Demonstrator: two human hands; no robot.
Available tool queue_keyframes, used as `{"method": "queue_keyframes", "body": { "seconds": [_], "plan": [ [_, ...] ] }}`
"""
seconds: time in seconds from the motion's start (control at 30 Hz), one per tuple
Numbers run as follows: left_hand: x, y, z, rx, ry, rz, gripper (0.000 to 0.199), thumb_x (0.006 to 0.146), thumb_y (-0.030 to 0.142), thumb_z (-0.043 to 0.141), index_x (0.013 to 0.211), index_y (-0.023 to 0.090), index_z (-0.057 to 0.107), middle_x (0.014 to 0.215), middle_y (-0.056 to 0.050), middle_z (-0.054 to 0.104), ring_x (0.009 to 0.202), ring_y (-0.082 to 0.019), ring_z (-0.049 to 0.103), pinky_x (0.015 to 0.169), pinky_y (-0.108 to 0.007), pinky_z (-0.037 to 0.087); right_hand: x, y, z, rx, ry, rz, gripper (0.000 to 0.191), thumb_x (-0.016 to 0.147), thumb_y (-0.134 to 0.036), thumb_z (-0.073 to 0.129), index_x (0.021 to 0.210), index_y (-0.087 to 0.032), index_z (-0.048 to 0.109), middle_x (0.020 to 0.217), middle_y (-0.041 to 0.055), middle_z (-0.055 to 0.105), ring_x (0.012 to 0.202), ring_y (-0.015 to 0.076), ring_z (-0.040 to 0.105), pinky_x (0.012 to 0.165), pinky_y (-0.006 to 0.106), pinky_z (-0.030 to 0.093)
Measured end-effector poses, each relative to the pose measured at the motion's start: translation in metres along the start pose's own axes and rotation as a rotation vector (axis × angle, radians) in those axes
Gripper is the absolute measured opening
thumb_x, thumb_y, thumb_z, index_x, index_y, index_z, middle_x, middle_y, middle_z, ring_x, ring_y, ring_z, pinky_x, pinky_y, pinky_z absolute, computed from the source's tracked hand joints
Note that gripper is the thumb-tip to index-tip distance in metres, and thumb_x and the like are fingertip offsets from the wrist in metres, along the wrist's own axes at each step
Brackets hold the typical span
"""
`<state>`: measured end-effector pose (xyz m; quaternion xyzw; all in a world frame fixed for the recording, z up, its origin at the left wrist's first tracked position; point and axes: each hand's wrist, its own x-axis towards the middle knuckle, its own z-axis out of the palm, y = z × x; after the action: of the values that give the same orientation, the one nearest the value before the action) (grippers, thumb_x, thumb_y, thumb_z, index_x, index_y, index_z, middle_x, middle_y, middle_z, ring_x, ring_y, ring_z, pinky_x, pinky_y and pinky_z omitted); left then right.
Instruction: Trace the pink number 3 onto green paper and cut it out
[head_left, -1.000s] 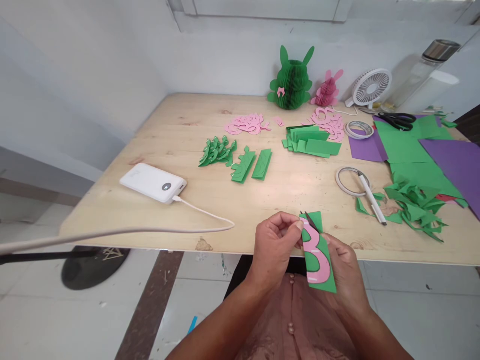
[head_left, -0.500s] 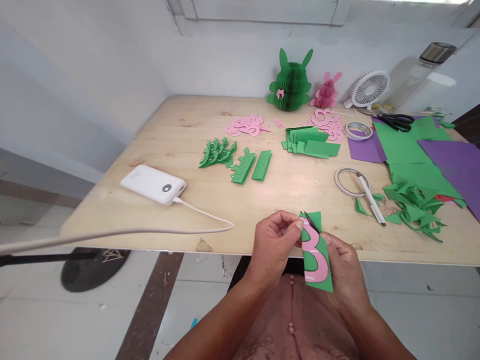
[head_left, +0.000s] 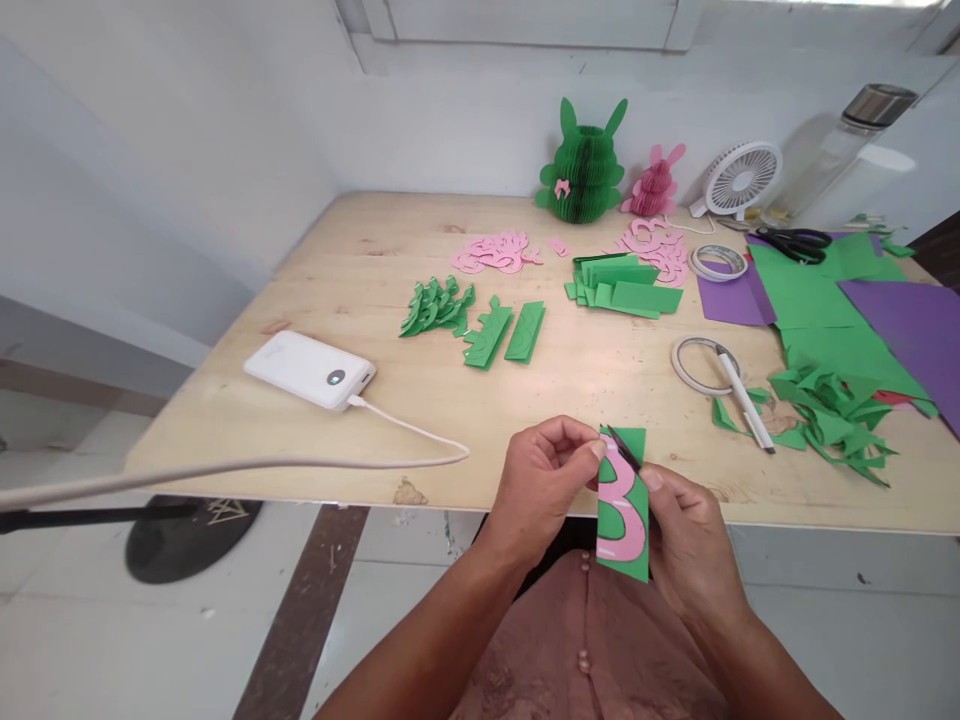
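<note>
At a wooden table's (head_left: pixel 360 270) near edge, the left hand (head_left: pixel 544 490) pinches the far end of a green paper strip (head_left: pixel 609 517) bearing a pink cutout (head_left: pixel 636 530), its length running bodyward, as scissors (head_left: pixel 625 450) gripped in the right hand (head_left: pixel 694 540) slant leftward across that end.

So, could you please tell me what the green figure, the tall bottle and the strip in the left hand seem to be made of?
Green figure: matte paper, by its fine accordion folds.
Tall bottle: clear, smooth glass or plastic, see-through either way; its cap has a greyish sheen, perhaps metal.
Green strip in the left hand: matte paper or thin card, flat with crisp edges.
</note>
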<state>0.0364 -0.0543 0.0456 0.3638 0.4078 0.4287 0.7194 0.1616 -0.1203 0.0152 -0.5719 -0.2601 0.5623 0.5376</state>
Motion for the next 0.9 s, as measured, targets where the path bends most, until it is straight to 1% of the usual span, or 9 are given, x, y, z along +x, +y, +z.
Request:
{"method": "queue_keyframes", "body": {
  "seconds": [0.1, 0.17, 0.27, 0.43, 0.63, 0.73, 0.9],
  "plan": [
    [0.001, 0.002, -0.001, 0.007, -0.012, -0.014, 0.017, 0.069, 0.029, 0.073, 0.065, 0.014, 0.064, 0.061, 0.0, 0.062, 0.056, -0.01, 0.054, 0.059, -0.022, 0.046, 0.0, -0.002, 0.001, 0.001, 0.012, 0.006, 0.043, 0.079, -0.052, 0.068, 0.057, -0.019, 0.05, 0.054, -0.0059, 0.031, 0.052, 0.0093, 0.021, 0.048, 0.024, 0.025],
    [0.001, 0.003, -0.002, 0.015, -0.019, -0.022, 0.019, 0.068, 0.03, 0.073, 0.065, 0.014, 0.064, 0.061, 0.0, 0.062, 0.056, -0.01, 0.054, 0.059, -0.022, 0.046, 0.0, -0.003, 0.002, -0.004, 0.023, 0.004, 0.043, 0.078, -0.053, 0.068, 0.059, -0.018, 0.052, 0.056, -0.0053, 0.033, 0.053, 0.0095, 0.023, 0.048, 0.024, 0.025],
    [0.001, 0.005, -0.004, 0.032, -0.032, -0.025, 0.02, 0.068, 0.031, 0.074, 0.064, 0.014, 0.064, 0.062, -0.001, 0.063, 0.057, -0.01, 0.054, 0.059, -0.023, 0.045, 0.0, -0.003, 0.002, -0.009, 0.019, 0.003, 0.044, 0.079, -0.053, 0.068, 0.058, -0.018, 0.051, 0.056, -0.0055, 0.031, 0.053, 0.0091, 0.023, 0.047, 0.024, 0.022],
    [0.002, 0.008, -0.005, 0.039, -0.066, -0.017, 0.017, 0.068, 0.029, 0.073, 0.065, 0.014, 0.065, 0.062, 0.0, 0.063, 0.057, -0.01, 0.054, 0.059, -0.022, 0.044, 0.001, -0.005, 0.001, -0.011, 0.012, -0.042, 0.048, 0.078, -0.052, 0.069, 0.054, -0.018, 0.046, 0.053, -0.0072, 0.025, 0.05, 0.0076, 0.018, 0.046, 0.024, 0.015],
    [0.005, 0.01, -0.007, 0.051, -0.092, -0.015, 0.017, 0.067, 0.028, 0.074, 0.066, 0.014, 0.064, 0.063, 0.0, 0.062, 0.058, -0.01, 0.053, 0.06, -0.022, 0.044, 0.002, -0.006, 0.0, -0.038, -0.007, -0.07, 0.048, 0.079, -0.053, 0.067, 0.055, -0.018, 0.046, 0.051, -0.0071, 0.028, 0.049, 0.0076, 0.02, 0.045, 0.024, 0.017],
    [0.005, 0.011, -0.009, 0.058, -0.108, -0.028, 0.019, 0.067, 0.03, 0.075, 0.065, 0.014, 0.064, 0.062, -0.001, 0.062, 0.059, -0.01, 0.054, 0.06, -0.022, 0.044, 0.002, -0.006, -0.001, -0.054, -0.013, -0.083, 0.049, 0.08, -0.052, 0.067, 0.053, -0.018, 0.044, 0.051, -0.0066, 0.029, 0.049, 0.0076, 0.022, 0.046, 0.025, 0.017],
    [0.008, 0.013, -0.012, 0.088, -0.153, -0.045, 0.019, 0.067, 0.03, 0.074, 0.065, 0.014, 0.064, 0.064, -0.001, 0.063, 0.059, -0.011, 0.055, 0.062, -0.023, 0.045, 0.002, -0.006, -0.006, -0.069, -0.044, -0.084, 0.048, 0.082, -0.051, 0.066, 0.055, -0.018, 0.044, 0.053, -0.0064, 0.029, 0.05, 0.0078, 0.022, 0.047, 0.026, 0.016]
  ]
}}
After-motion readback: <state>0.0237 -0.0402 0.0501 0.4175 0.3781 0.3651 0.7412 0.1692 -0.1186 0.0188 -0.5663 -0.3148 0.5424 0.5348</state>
